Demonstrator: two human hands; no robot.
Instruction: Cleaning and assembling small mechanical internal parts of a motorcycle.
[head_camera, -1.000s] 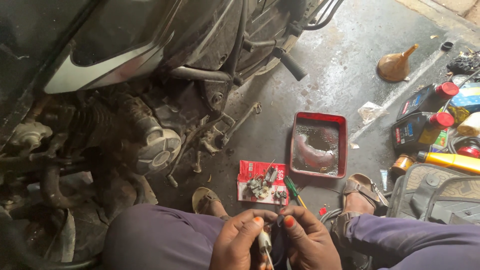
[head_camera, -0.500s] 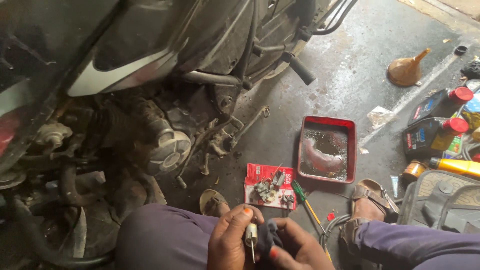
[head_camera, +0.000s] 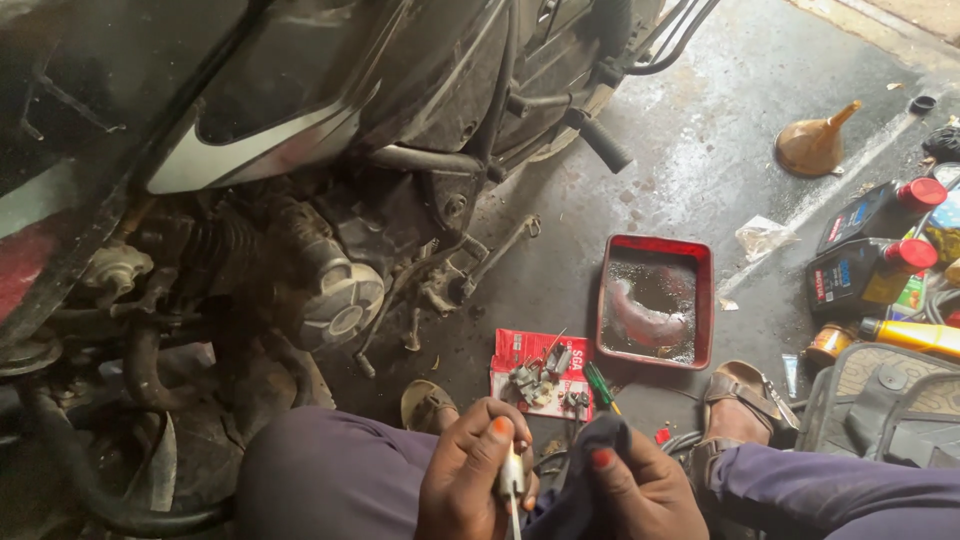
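White and slim, the plug (head_camera: 511, 478) sits pinched upright in the left hand (head_camera: 472, 478), thumb and fingers clamped round its pale middle, low in the view, well below and left of the red tray (head_camera: 655, 313). The right hand (head_camera: 632, 492) is bunched shut on a dark rag (head_camera: 590, 470) that touches the plug's side. It looks small, light and stiff; the white body seems brittle if dropped on the concrete, and probably greasy, so slippery. A grip on the middle, as now, looks safest, leaving the ends free. Left of the tray lies a red packet (head_camera: 520, 352) with small metal parts on it. Farther left stands the motorbike engine (head_camera: 335, 290). Right of the tray are oil bottles (head_camera: 870, 270), and above them a funnel (head_camera: 812, 147).
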